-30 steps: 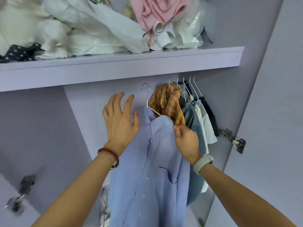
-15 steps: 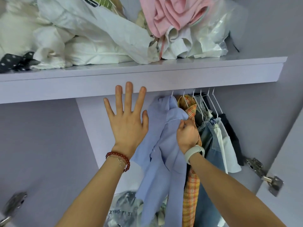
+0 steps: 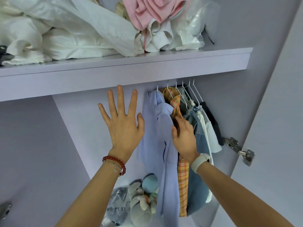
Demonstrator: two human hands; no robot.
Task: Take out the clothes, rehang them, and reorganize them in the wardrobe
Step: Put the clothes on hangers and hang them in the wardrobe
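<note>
A light blue shirt point(image 3: 161, 145) hangs on a white wire hanger point(image 3: 159, 95) at the left end of the row under the shelf. Right of it hang an orange plaid shirt point(image 3: 182, 181), a denim garment point(image 3: 199, 169), a white garment point(image 3: 211, 136) and a dark one point(image 3: 213, 118), each on its own hanger. My left hand point(image 3: 123, 125) is raised with fingers spread and straight, just left of the blue shirt, holding nothing. My right hand point(image 3: 184, 136) lies with loose fingers against the blue shirt's right edge, beside the plaid shirt.
The lilac shelf point(image 3: 147, 68) above carries a heap of white bedding point(image 3: 65, 36), a pink garment point(image 3: 147, 12) and plastic bags. Below the shirts sit a plush toy point(image 3: 142, 199) and a printed plastic bag point(image 3: 116, 208). A door hinge point(image 3: 239, 148) sticks out at right.
The blue shirt now hangs straight on the rail at the row's left end. My right hand has let go of its pinch on the collar and opened. The view has tilted slightly.
</note>
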